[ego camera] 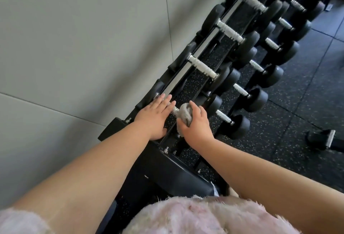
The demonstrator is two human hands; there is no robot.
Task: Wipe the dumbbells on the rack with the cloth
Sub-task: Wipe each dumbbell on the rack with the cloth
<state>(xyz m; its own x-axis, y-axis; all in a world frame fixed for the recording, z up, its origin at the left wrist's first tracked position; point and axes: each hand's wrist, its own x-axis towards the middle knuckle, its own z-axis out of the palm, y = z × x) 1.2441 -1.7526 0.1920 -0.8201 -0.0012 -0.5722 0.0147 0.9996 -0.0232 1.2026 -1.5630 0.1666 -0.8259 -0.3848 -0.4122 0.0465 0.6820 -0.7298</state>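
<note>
Grey fluffy cloth is bunched up in the right hand, fingers curled round it, pressed onto the ridged silver handle of the nearest black dumbbell on the top row of the black metal rack. Left hand lies flat with fingers straight over that dumbbell's wall-side end, holding nothing. More black dumbbells run along the rack beside the grey wall, with speckled black rubber floor to the right.

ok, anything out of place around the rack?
One dumbbell lies on the floor right of the rack, off its cradle. Otherwise tidy: right hand wraps the cloth round a handle.
</note>
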